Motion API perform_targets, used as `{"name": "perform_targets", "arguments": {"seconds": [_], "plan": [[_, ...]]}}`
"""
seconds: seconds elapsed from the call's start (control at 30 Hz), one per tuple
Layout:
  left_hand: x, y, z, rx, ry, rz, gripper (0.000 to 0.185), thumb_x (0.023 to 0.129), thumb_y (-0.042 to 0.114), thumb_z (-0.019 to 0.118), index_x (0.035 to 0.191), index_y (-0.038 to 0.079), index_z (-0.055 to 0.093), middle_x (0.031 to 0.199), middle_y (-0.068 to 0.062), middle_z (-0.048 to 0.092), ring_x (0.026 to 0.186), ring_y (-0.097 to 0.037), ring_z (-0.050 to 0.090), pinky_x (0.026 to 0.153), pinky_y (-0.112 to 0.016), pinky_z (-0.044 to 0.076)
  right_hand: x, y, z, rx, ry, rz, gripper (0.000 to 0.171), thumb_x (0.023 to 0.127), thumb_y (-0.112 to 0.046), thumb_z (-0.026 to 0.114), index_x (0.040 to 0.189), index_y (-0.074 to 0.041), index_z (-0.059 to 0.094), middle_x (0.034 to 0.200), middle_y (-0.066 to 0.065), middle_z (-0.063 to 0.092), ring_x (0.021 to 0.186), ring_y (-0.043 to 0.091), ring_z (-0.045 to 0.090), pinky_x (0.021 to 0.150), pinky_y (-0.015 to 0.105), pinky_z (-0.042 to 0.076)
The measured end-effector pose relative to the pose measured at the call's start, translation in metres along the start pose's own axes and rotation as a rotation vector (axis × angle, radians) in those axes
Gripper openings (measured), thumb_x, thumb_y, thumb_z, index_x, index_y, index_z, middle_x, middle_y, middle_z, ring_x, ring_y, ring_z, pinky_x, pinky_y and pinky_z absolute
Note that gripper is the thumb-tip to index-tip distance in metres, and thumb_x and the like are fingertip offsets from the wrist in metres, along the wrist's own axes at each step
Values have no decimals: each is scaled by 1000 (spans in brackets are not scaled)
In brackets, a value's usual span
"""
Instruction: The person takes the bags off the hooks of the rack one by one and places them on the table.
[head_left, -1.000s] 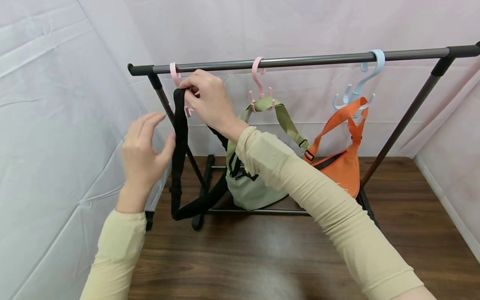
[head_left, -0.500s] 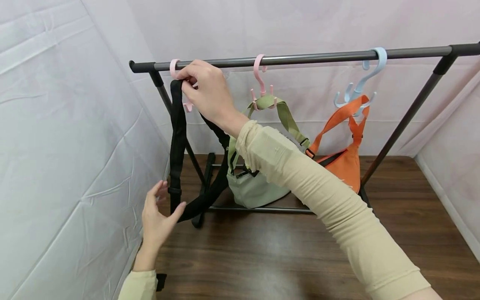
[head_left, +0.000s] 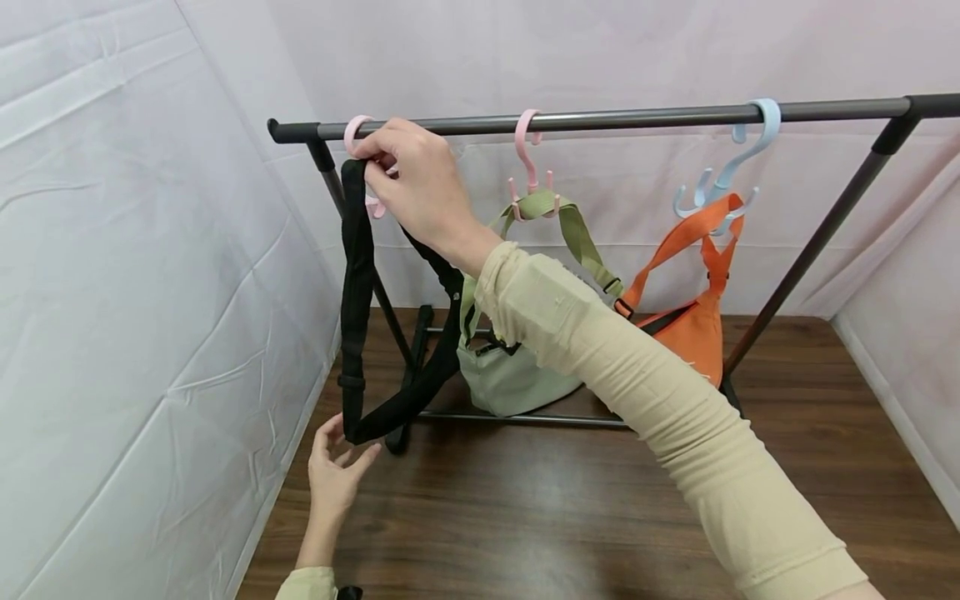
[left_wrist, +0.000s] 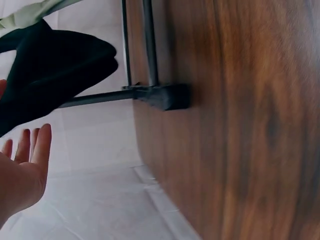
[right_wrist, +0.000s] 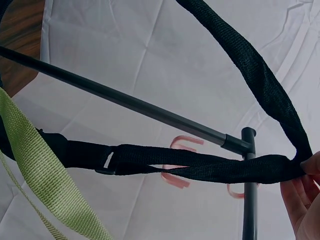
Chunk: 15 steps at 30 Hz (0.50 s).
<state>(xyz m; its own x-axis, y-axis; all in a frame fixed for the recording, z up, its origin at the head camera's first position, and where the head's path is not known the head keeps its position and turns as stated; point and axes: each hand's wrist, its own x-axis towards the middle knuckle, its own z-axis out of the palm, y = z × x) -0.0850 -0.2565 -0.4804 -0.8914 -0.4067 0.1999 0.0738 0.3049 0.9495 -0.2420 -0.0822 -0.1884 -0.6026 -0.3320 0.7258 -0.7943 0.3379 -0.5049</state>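
My right hand (head_left: 420, 187) pinches the top of a black bag strap (head_left: 356, 267), right beside the left pink hook (head_left: 356, 133) on the rail. The strap hangs in a long loop down to floor-bar height. In the right wrist view, fingers of the right hand (right_wrist: 302, 195) grip the strap where it folds, and a buckle (right_wrist: 107, 162) shows along it. Just under the loop's lowest bend, my left hand (head_left: 333, 475) is spread, palm up. The left wrist view shows its straight fingers below the broad black fabric (left_wrist: 65, 65).
A pale green bag (head_left: 517, 383) hangs by its strap from the middle pink hook (head_left: 527, 150). An orange bag (head_left: 693, 337) hangs from a light blue hook (head_left: 738, 167) on the right. The rack's rail (head_left: 637, 119) spans the view above a wooden floor (head_left: 525, 517); white fabric walls surround it.
My left hand has dropped from beside the strap's upper part to below its lowest bend. My right hand has risen slightly with the strap, closer to the rail.
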Motion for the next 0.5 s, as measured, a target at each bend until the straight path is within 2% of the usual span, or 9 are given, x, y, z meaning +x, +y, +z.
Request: {"name": "perform_targets", "arguments": {"seconds": [0.1, 0.2, 0.3, 0.5], "plan": [[1, -10, 3, -112, 18, -50, 47, 70, -14, 69, 111, -2, 51, 97, 5, 49, 92, -5, 50, 74, -15, 47, 0, -2, -1, 7, 6, -4, 21, 86, 2, 50, 94, -2, 69, 89, 5, 63, 78, 8, 56, 72, 8, 42], [1, -14, 6, -211, 41, -50, 37, 67, -19, 68, 94, 5, 57, 87, 6, 54, 84, -5, 55, 70, -16, 50, -1, -3, -2, 13, 10, -5, 20, 86, 2, 51, 94, -2, 69, 90, 6, 63, 78, 8, 56, 72, 8, 42], [1, -16, 8, -275, 65, -44, 37, 65, -21, 67, 81, 11, 60, 79, 6, 57, 77, -4, 56, 65, -15, 50, -2, -5, -3, 19, 11, -4, 20, 85, 3, 51, 94, -2, 69, 89, 6, 63, 78, 8, 57, 72, 8, 43], [-2, -12, 11, -338, 86, -38, 42, 64, -25, 64, 74, 15, 61, 73, 6, 56, 62, -2, 57, 59, -13, 48, -4, -5, -6, 31, 40, -30, 19, 85, 4, 52, 91, -1, 70, 86, 6, 63, 77, 10, 60, 70, 11, 44]]}}
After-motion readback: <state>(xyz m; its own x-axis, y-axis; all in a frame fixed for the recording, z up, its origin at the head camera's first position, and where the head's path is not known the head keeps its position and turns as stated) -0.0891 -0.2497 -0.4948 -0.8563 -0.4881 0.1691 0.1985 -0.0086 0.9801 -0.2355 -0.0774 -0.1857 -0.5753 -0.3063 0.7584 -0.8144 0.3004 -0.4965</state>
